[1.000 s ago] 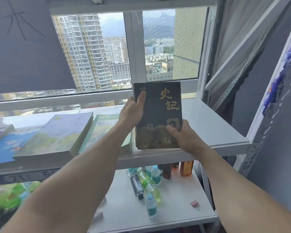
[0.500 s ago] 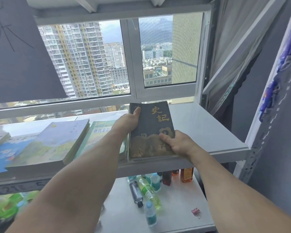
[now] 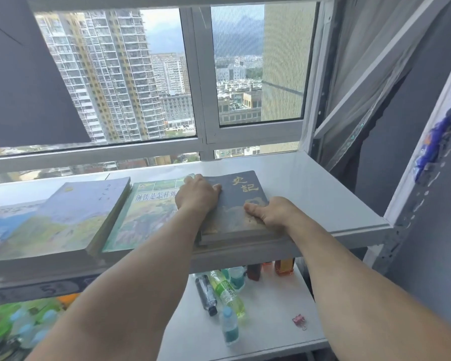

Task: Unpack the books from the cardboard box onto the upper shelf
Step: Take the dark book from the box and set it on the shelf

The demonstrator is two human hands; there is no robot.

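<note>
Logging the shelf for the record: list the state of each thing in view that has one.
dark book: flat on the upper shelf, cover up
left hand: pressing its left edge
right hand: gripping its near right corner
green book: flat, beside it
blue book: flat
green bottle: lying down, lower shelf

Both bare forearms reach up toward twelve o'clock. The left hand (image 3: 197,195) lies palm down, fingers curled over an edge. The right hand (image 3: 270,212), at its four o'clock, presses flat, thumb pointing toward nine.
</note>
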